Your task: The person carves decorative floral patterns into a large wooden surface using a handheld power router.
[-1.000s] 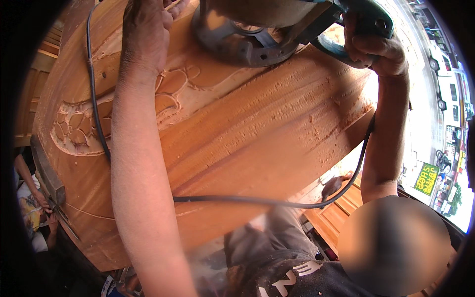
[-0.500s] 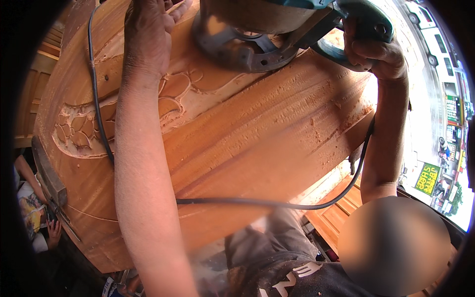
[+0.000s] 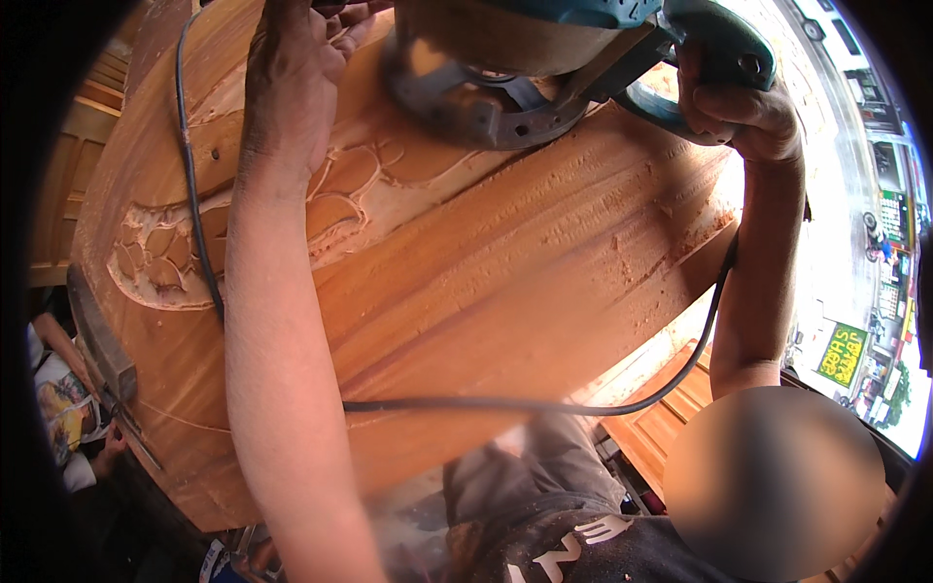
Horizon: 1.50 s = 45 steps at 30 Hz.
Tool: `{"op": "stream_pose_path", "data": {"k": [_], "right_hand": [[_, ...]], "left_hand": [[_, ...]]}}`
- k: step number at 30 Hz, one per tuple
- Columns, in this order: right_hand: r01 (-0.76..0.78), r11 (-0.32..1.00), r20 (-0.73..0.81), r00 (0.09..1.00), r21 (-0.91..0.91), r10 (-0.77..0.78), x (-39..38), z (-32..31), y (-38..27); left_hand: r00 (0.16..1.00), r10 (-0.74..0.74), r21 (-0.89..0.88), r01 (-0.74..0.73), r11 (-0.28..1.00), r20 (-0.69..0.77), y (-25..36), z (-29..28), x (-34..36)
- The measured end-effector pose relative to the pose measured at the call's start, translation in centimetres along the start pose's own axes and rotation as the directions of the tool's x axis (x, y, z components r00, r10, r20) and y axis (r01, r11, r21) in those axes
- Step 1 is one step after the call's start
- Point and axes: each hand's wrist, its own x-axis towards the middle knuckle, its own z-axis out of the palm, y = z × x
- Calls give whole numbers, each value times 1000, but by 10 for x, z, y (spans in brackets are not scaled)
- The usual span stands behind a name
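Note:
A plunge router point(image 3: 544, 44) with a blue-green housing and dark round base stands on a carved reddish-brown wooden panel point(image 3: 466, 291), at the top of the view. Its right looped handle point(image 3: 724, 49) is wrapped by the fingers of my right hand point(image 3: 748, 112). My left hand point(image 3: 296, 92) is up at the top edge, left of the router, its fingers bent around something dark that the edge cuts off. Beneath my left forearm lie carved scale-like shapes point(image 3: 160, 253). A black power cord point(image 3: 544, 403) loops across the panel, passing under that forearm.
Wood shavings point(image 3: 714, 219) lie along the panel's right part. A dark block point(image 3: 102, 335) sits against its left edge. Another person's arm point(image 3: 63, 345) shows at far left. Panelled wooden pieces point(image 3: 671, 394) are below right. A street with vehicles and a yellow-green sign point(image 3: 841, 352) lies beyond.
The fingers of my left hand have bent more, and that hand has shifted slightly down. The router sits slightly lower in the view. The other person's hand at far left has moved.

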Motion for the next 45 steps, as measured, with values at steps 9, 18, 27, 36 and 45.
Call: {"op": "stream_pose_path", "data": {"k": [9,18,27,36,45], "right_hand": [[8,1000,16,1000,8,-8,0,-2,4],[-29,1000,34,999,3,28,2,-1,2],[76,997,52,996,-23,-74,4,2,1],[248,967,90,963,57,-253,12,-4,9],[67,998,83,994,-11,-66,0,1,4]], "left_hand": [[986,167,93,-164,982,-21,12,32,-13],[986,153,47,-150,988,-61,19,36,-13],[983,180,206,-170,964,-28,19,21,-17],[985,174,128,-173,977,3,13,29,-14],[989,135,-29,-133,991,63,14,20,-12]]}}
